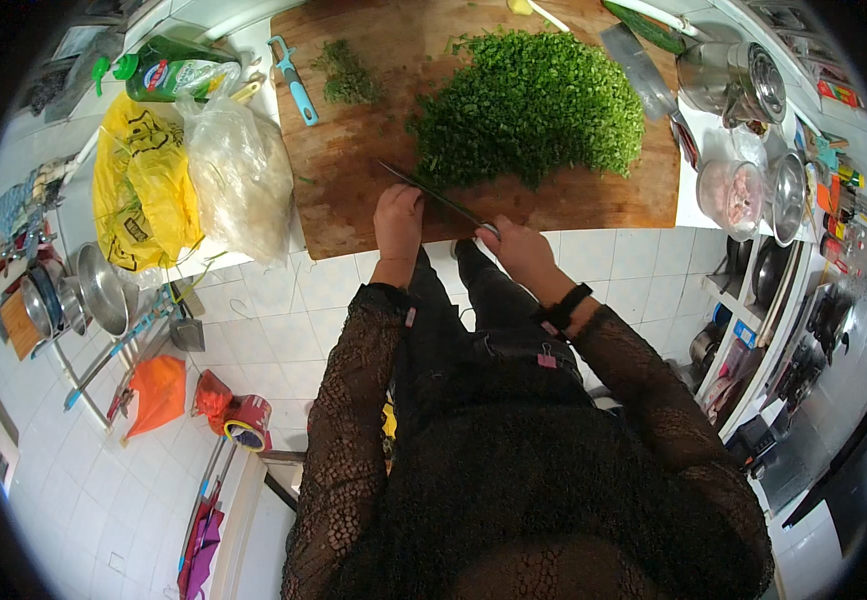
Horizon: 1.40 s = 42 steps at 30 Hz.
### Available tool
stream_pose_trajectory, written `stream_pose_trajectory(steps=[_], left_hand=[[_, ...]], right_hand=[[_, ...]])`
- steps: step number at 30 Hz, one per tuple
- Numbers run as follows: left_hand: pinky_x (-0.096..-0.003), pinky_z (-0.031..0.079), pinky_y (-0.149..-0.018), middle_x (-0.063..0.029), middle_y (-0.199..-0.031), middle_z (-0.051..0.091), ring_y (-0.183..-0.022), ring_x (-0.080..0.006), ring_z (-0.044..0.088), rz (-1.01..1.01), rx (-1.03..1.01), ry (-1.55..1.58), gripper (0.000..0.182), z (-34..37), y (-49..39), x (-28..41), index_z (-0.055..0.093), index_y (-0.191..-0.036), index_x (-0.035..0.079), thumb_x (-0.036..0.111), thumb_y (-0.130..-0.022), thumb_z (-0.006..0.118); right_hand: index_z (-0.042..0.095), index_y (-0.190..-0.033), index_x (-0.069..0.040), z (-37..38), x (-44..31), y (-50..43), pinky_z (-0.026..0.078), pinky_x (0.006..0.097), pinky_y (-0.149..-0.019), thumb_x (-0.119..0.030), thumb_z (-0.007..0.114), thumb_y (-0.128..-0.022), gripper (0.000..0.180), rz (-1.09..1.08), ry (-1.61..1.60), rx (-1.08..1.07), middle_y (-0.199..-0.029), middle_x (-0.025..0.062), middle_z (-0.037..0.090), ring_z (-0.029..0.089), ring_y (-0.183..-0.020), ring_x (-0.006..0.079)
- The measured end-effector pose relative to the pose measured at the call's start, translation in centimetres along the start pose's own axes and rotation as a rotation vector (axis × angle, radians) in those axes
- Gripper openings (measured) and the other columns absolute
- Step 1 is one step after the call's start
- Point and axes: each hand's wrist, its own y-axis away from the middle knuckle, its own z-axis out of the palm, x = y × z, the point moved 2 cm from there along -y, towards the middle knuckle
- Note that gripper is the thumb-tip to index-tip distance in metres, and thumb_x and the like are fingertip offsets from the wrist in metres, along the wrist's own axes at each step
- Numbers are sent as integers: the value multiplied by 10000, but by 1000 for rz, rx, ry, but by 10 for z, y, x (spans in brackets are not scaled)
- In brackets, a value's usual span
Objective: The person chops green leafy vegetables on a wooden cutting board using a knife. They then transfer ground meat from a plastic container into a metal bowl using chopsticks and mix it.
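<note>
My right hand (512,241) grips the handle of a kitchen knife (441,196) at the front edge of a wooden cutting board (351,195). The narrow blade points up and to the left, over the board. My left hand (399,219) is at the blade with its fingers curled; whether they touch the steel or pinch something is hidden. Beyond the knife spreads a large heap of finely chopped green herbs (531,105). A smaller clump of herb scraps (347,73) lies at the board's upper left, beside a blue-handled peeler (296,86).
On the board's right lie a cleaver (639,71) and a cucumber (645,28). Past it stand a steel pot (711,79) and a clear bowl of raw meat (730,196). Leftward are a yellow plastic bag (140,187), a clear bag (242,176) and a green bottle (170,77).
</note>
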Motion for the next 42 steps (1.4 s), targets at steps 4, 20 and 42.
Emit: stream_pose_trajectory(steps=[4,20,42], left_hand=[[-407,496,-805,-123,-1015,636,-947,-329,590,-1,-55,38,206,-2,4,0,664,-962,37,28,-756,656],[-406,487,-827,-125,-990,633,-948,-336,584,37,-20,2,151,-5,9,-5,662,-923,41,45,-773,642],[-449,409,-914,-159,-1053,569,-1053,-369,494,2,-148,-128,196,-29,-36,-6,658,-1025,18,99,-855,604]], right_hand=[[560,-889,-47,10,2,-18,486,500,-627,-478,459,-950,447,-55,-54,-6,-732,204,643,630,-715,396],[559,-926,-53,-4,-1,9,480,512,-614,-462,454,-955,423,27,-26,-68,-724,213,636,617,-700,428],[571,-842,-14,-31,30,14,434,414,-557,-451,420,-982,482,25,-460,-71,-651,141,569,545,-595,342]])
